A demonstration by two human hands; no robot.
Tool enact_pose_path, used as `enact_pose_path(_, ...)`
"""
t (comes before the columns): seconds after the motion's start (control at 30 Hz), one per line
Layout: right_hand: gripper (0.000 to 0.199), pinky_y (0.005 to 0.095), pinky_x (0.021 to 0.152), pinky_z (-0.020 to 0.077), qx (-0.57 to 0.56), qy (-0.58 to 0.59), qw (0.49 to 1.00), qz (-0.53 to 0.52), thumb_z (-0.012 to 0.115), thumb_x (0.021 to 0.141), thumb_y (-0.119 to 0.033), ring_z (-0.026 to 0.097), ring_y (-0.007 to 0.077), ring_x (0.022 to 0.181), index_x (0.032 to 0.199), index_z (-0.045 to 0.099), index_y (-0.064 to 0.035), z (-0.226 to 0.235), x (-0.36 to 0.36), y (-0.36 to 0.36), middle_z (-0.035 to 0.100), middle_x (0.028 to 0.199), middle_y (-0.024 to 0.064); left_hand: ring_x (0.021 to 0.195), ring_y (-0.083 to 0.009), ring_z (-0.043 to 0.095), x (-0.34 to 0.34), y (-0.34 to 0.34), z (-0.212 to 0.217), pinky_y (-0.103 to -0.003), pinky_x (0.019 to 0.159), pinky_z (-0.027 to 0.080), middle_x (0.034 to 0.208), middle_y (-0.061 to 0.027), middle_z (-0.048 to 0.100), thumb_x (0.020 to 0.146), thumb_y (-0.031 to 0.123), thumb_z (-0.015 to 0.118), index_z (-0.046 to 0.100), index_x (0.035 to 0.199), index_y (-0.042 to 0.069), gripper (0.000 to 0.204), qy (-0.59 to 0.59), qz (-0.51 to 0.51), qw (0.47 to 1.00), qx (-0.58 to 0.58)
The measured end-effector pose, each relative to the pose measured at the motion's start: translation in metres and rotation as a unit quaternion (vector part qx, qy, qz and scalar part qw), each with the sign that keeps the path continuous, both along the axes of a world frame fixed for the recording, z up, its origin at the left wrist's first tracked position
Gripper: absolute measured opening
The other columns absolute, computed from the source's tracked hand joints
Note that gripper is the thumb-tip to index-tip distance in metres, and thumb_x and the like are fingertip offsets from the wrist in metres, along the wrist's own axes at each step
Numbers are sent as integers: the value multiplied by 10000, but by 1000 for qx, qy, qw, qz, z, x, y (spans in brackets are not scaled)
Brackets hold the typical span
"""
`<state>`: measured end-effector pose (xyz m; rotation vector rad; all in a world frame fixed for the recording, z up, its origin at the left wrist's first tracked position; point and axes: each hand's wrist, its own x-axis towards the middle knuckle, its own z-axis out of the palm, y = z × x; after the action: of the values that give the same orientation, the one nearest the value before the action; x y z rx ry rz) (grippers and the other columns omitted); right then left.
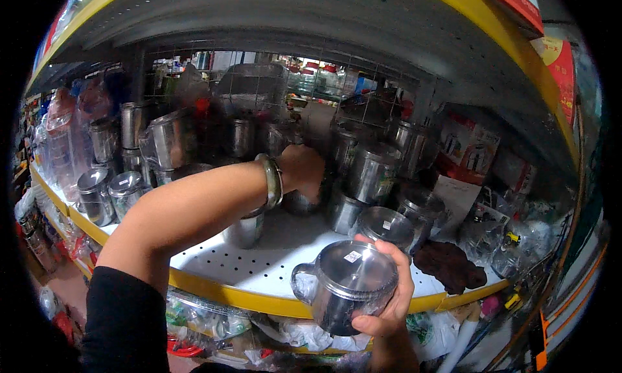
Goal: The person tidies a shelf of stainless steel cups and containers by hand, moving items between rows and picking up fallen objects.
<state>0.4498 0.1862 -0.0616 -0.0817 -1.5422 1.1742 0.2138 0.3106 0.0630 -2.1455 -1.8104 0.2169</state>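
Note:
My right hand is closed around a lidded stainless-steel mug with a side handle and a small white sticker on its lid. It is held just in front of the shelf's yellow edge. My left hand, below a bangle, reaches deep among the steel mugs on the shelf. Its fingers point down into shadow beside a dark metal mug, and I cannot tell whether they touch it. Another mug stands partly behind my left forearm. A lidded mug with a sticker sits just behind the held one.
The white perforated shelf has a yellow front edge. Stacked mugs stand at the right, more mugs at the left. A dark brown cloth lies near the right front. Wire mesh backs the shelf; a shelf board hangs above.

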Motion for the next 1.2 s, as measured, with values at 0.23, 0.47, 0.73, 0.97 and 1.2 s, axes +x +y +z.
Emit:
enact_pose_path(0.23,1103,474,1141,411,-15,13,1000,-3,914,597,-253,531,363,1330,1494,333,18,-1,-4,-6,377,1527,330,1000,-340,722,-39,43,-32,-467,862,589,994,-159,749,747,214,798,764,948,43,265,42,-93,993,54)
enact_pose_path(0.47,1075,455,1126,411,44,-23,997,-56,906,610,-245,537,351,1312,1479,339,38,-6,-4,2,398,1522,303,1051,-366,711,-40,41,-34,-475,853,595,1051,-192,740,762,198,784,775,1001,61,276,-28,-112,986,119)
enact_pose_path(0.73,980,402,1030,473,41,-123,974,-184,936,638,-280,590,268,1179,1401,391,4,8,-21,-9,548,1309,190,1040,-378,689,-50,-22,36,-469,862,572,1010,-189,731,788,350,801,717,1106,29,458,-93,-223,951,192)
enact_pose_path(0.97,945,478,924,528,144,-298,865,-376,942,658,-405,654,428,1066,1334,413,-11,32,-65,-24,620,1175,285,807,-365,723,-66,-155,51,-428,709,565,880,-197,720,836,285,803,705,1111,16,397,-328,-265,872,248)
enact_pose_path(1.2,765,463,884,539,108,-387,846,-352,918,677,-414,694,404,991,1199,517,-24,56,-65,-28,685,1063,252,703,-337,687,-83,-202,-16,-445,599,555,782,-120,653,843,265,758,687,1001,53,273,-244,-316,884,242)
